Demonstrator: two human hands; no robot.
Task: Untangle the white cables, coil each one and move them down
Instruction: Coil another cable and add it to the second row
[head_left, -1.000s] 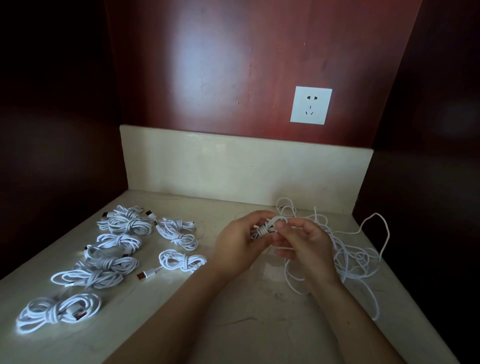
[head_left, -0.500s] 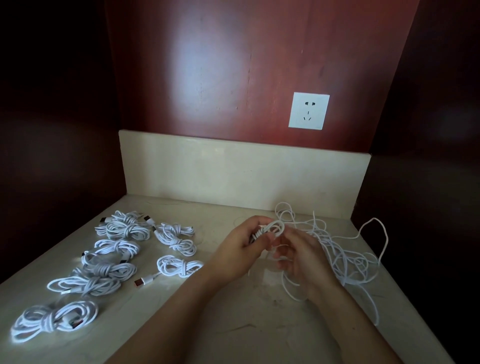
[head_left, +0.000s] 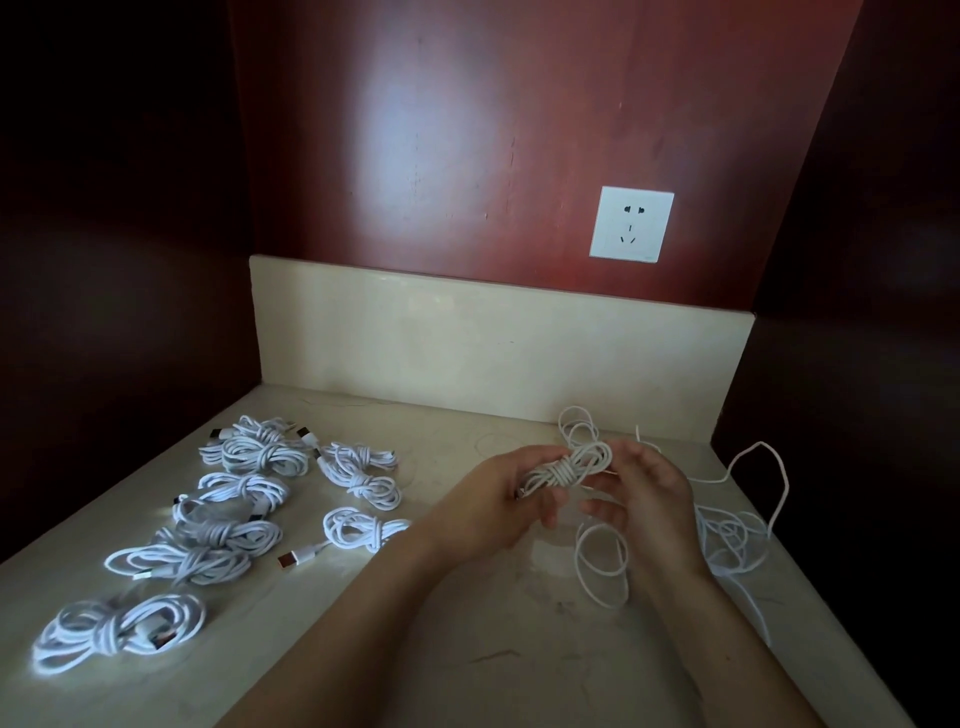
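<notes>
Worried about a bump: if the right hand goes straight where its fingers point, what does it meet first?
Likely the coiled cable the left hand grips, just ahead of the right hand; depth unclear, they may be touching.

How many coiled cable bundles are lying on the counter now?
7. Left column: five coiled bundles; beside it, two more. The left ones overlap, so one may be hidden. The left hand grips an eighth bundle.

held: we see one coiled cable, white, wrapped round its middle, tilted in the left hand | right: tangled cables (loose white loops) on the surface | left: coiled bundles, two rough rows, lying flat
</notes>
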